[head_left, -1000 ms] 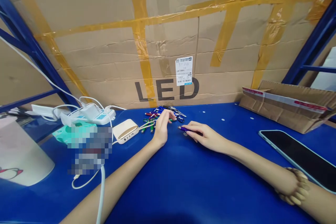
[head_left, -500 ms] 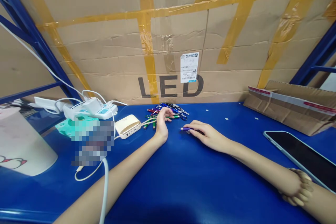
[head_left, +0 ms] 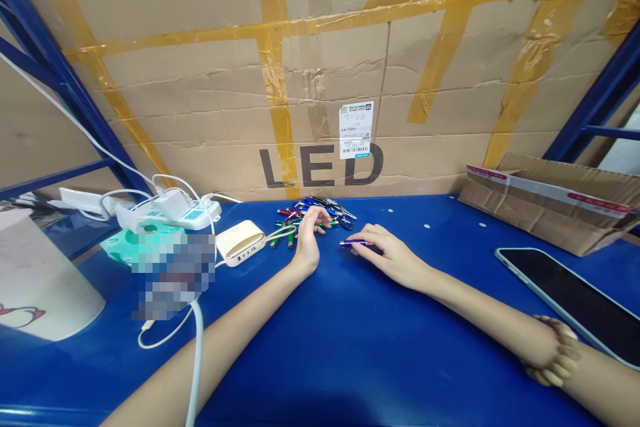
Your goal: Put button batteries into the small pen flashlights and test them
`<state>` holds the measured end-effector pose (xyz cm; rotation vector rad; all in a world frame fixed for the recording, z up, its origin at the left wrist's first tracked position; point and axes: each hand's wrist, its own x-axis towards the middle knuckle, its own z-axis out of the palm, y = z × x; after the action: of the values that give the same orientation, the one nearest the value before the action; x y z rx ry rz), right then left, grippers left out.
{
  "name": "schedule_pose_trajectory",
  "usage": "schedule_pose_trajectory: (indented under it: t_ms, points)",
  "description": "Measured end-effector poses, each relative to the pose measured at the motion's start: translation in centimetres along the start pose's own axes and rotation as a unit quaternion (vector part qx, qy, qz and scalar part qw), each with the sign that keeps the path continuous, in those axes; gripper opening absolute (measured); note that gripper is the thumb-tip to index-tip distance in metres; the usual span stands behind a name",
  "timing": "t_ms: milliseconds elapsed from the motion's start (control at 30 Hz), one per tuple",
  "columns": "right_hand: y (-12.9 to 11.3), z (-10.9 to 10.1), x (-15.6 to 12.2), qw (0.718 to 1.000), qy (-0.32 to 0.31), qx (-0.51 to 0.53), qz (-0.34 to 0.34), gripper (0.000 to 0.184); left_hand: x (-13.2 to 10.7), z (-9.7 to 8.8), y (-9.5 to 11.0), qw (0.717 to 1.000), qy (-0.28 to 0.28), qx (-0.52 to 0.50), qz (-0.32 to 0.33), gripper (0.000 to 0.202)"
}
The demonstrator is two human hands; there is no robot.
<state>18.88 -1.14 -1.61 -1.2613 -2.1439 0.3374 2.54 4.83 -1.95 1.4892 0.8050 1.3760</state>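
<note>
My right hand (head_left: 393, 257) rests low over the blue table, its thumb and fingers closed on a slim purple metal tube (head_left: 346, 243) with a silver end. Most of the tube's far end is hidden by my fingers. To its left, my left hand (head_left: 310, 240) stands on its edge with loosely curled fingers apart and nothing visible in them. Right behind and beside that hand lies a pile of small metal tubes (head_left: 325, 203) in blue, red, green and black, some with clips or rings. My left hand covers part of the pile.
Left of the pile are a cream power bank (head_left: 241, 243) with a strap, a white power strip (head_left: 200, 213), a teal packet (head_left: 117, 243), cables and a white cup (head_left: 45, 280). On the right lie a phone (head_left: 570, 293) and an open cardboard box (head_left: 530, 210). A large carton (head_left: 210, 113) stands behind.
The whole view has shifted slightly. Both hands keep nearly the same places; the purple tube stays in my right hand.
</note>
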Motion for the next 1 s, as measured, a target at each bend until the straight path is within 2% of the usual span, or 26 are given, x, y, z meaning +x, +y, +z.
schedule_pose_trajectory:
  t_ms: [100, 433, 633, 867, 1000]
  points:
    - [0.06, -0.03, 0.08, 1.000, 0.005, 0.003, 0.011, 0.034, -0.03, 0.07, 0.03, 1.000, 0.005, -0.010, -0.004, 0.027]
    - [0.38, 0.22, 0.00, 0.999, -0.045, 0.012, 0.008, 0.034, 0.03, -0.01, -0.12, 1.000, 0.000, -0.017, -0.008, 0.026]
    - [0.38, 0.20, 0.02, 0.999, -0.044, 0.014, 0.008, 0.034, -0.03, 0.00, -0.08, 1.000, -0.006, -0.023, -0.010, 0.026]
    - [0.02, 0.15, -0.01, 0.999, -0.053, 0.010, 0.001, 0.033, -0.17, -0.07, 0.05, 0.998, -0.053, -0.035, 0.002, 0.024]
    - [0.03, 0.10, 0.00, 0.999, -0.046, 0.009, 0.005, 0.033, -0.17, -0.04, 0.14, 0.998, -0.060, -0.033, 0.014, 0.026]
